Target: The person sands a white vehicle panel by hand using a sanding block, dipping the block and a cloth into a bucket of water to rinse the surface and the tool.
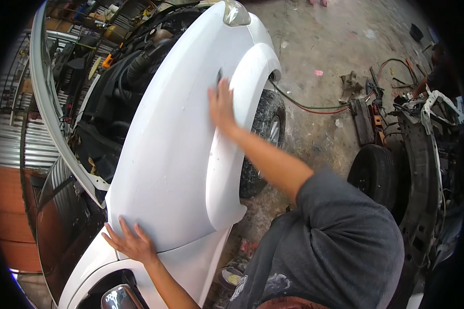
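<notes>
My right hand (221, 106) is flat with its fingers straight, laid on the white front fender (170, 134) just inboard of the wheel arch flare (250, 67); it is blurred, and I cannot tell whether anything thin lies under the palm. A small dark patch (220, 73) shows right at its fingertips, too unclear to name. My left hand (134, 246) rests loosely with spread fingers on the near left corner of the fender, beside the seam, grasping nothing. The fender lies before me, running from that seam to the headlight (237, 14) at the far end, above the tire (269, 114). As for progress, the fender is in place on the car and, I judge, partly worked: its broad face looks an even, dull grey-white, but a few small specks show, so some surface work seems left. The hood (50, 117) stands raised on the left.
</notes>
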A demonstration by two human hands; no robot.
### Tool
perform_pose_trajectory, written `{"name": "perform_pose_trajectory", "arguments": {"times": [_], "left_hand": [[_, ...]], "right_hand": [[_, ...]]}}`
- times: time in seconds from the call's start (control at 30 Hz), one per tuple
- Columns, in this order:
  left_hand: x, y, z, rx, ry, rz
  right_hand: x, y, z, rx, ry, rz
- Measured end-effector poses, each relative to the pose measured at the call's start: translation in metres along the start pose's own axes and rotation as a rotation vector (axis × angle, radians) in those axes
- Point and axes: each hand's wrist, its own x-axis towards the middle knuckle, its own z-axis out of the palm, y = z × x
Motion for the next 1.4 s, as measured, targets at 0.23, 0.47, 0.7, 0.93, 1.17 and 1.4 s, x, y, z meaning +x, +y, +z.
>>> {"name": "perform_pose_trajectory", "arguments": {"times": [0.23, 0.47, 0.7, 0.93, 1.17, 1.4], "left_hand": [[-0.004, -0.003, 0.0, 0.024, 0.002, 0.012], [0.004, 0.003, -0.001, 0.011, -0.024, 0.007], [-0.006, -0.007, -0.001, 0.042, 0.016, 0.045], [0.001, -0.001, 0.004, -0.006, -0.02, -0.002], [0.003, -0.002, 0.006, -0.01, 0.01, 0.015], [-0.01, -0.01, 0.003, 0.064, -0.038, 0.027]], "right_hand": [[-0.015, 0.005, -0.005, -0.17, -0.038, -0.155], [0.09, 0.037, -0.004, -0.362, 0.143, -0.083], [-0.075, -0.004, -0.003, -0.262, -0.204, -0.429], [0.124, 0.028, -0.038, -0.326, -0.072, -0.205], [0.135, 0.013, -0.037, -0.203, -0.054, -0.413], [-0.139, -0.048, 0.003, -0.194, -0.448, -0.72]]}}
